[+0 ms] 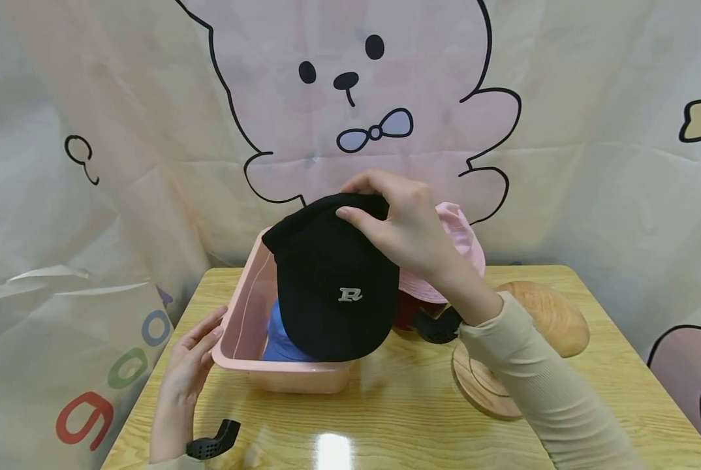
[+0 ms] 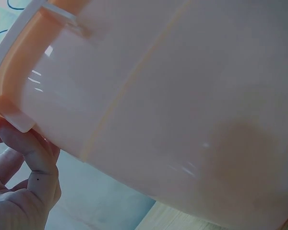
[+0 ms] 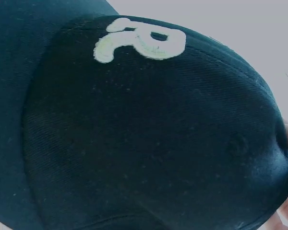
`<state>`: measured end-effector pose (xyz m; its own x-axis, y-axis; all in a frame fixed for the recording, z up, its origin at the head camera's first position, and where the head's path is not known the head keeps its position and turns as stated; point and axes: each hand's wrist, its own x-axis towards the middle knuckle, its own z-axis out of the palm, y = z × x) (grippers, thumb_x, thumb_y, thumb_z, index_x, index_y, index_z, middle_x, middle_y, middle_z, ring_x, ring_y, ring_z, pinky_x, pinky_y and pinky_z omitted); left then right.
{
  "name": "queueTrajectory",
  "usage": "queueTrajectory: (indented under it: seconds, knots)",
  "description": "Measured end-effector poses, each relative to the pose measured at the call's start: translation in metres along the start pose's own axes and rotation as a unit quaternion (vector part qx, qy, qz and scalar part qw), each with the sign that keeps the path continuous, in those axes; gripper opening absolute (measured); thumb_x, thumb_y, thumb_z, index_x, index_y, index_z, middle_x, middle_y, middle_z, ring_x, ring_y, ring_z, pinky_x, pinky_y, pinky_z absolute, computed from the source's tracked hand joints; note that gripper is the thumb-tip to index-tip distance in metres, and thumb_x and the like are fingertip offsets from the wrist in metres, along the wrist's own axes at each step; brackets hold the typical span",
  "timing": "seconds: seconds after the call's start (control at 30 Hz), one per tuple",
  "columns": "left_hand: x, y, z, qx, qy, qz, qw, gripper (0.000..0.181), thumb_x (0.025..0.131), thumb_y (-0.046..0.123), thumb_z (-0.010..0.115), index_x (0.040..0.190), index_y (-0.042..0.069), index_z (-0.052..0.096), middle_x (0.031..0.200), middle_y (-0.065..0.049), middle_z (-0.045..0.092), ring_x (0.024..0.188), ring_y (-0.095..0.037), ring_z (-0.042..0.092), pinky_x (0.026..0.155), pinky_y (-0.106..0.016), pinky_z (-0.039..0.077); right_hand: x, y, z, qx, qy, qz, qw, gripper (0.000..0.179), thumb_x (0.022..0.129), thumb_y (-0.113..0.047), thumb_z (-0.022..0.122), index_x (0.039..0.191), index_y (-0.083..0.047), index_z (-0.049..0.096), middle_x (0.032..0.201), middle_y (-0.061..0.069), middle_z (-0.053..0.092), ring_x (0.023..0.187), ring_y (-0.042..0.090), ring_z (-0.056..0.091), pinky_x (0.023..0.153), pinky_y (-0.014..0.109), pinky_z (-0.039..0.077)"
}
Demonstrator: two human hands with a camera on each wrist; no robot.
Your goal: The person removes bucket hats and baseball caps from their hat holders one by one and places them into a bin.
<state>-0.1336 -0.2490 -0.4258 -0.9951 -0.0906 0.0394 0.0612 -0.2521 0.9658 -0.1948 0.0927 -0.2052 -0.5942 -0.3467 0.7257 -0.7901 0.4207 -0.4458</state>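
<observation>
A black baseball cap [image 1: 333,287] with a white letter R hangs brim down over the pink plastic bin [image 1: 303,367]. My right hand [image 1: 406,225] pinches the cap's upper edge between thumb and fingers; in the right wrist view the cap [image 3: 149,129] fills most of the picture. At the bin's left side, my left hand [image 1: 188,365] grips the rim, and the left wrist view shows its fingers [image 2: 36,158] curled at the edge of the bin. A blue cloth item [image 1: 280,339] lies inside the bin, partly covered by the black cap.
Behind my right hand a pink bucket hat [image 1: 462,238] sits above a dark red thing [image 1: 408,310], mostly hidden. Right of these, a rounded wooden piece [image 1: 553,316] and a round wooden base [image 1: 485,385] are on the wooden table [image 1: 409,418]. A printed cloth hangs behind.
</observation>
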Motion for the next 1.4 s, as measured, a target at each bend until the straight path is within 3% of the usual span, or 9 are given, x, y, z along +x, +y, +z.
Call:
queueTrajectory:
  seconds: [0.23,0.67,1.4]
  knots:
    - [0.000,0.000,-0.001,-0.002,-0.001,-0.001,1.0000,0.036,0.097,0.002,0.050,0.123,0.020,0.066,0.113,0.013,0.069,0.099,-0.001,0.066,0.077,-0.017,0.055,0.010,0.001,0.016,0.025,-0.002,0.006,0.9997,0.016,0.085,-0.015,0.073,0.098,-0.008,0.068,0.095,0.002,0.071,0.092,0.008,0.063,0.087,0.024,0.048]
    - [0.001,0.002,-0.001,0.006,0.004,-0.010,0.9999,0.035,0.097,0.004,0.051,0.122,0.023,0.067,0.112,0.014,0.068,0.100,-0.001,0.064,0.077,-0.017,0.054,0.021,0.007,0.046,0.024,-0.025,0.004,0.9994,0.017,0.087,-0.016,0.071,0.100,-0.008,0.067,0.097,0.002,0.071,0.094,0.011,0.064,0.088,0.025,0.048]
    - [0.001,0.002,0.000,0.030,0.024,-0.040,0.9985,0.034,0.097,0.009,0.053,0.127,0.023,0.063,0.114,0.020,0.066,0.103,0.002,0.061,0.080,-0.016,0.053,0.016,0.009,0.078,0.024,-0.049,-0.001,0.9985,0.019,0.088,-0.019,0.070,0.104,-0.009,0.066,0.102,0.002,0.071,0.101,0.013,0.065,0.092,0.024,0.049]
